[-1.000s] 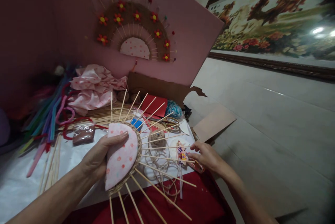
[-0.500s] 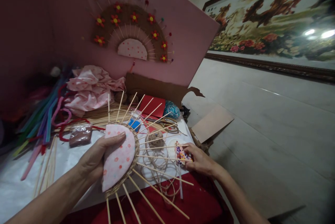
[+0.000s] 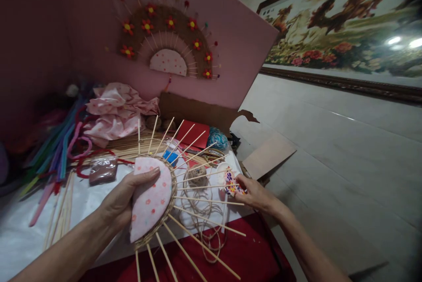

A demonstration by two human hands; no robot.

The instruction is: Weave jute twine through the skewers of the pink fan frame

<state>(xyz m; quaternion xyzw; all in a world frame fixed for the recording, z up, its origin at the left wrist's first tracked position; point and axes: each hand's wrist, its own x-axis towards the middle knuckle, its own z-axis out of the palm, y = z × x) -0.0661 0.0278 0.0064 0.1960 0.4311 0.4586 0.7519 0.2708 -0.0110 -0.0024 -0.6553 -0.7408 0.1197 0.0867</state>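
Pink half-disc (image 3: 153,203): gripped at its straight edge by the left hand (image 3: 124,196), thumb across the face. Right hand (image 3: 254,192), right of the half-disc's sticks (image 3: 209,200), grips a patterned piece (image 3: 230,179). Recommended: firm hold, sticks unbent and clear of loose twine (image 3: 198,172) beyond the half-disc.

This is looking like a craft corner in a home: yarn (image 3: 218,139), twine (image 3: 197,174), cloth (image 3: 114,105) and pipe cleaners (image 3: 63,152) are lying on a table (image 3: 87,198), and a picture (image 3: 332,31) is hanging on a wall (image 3: 323,146).
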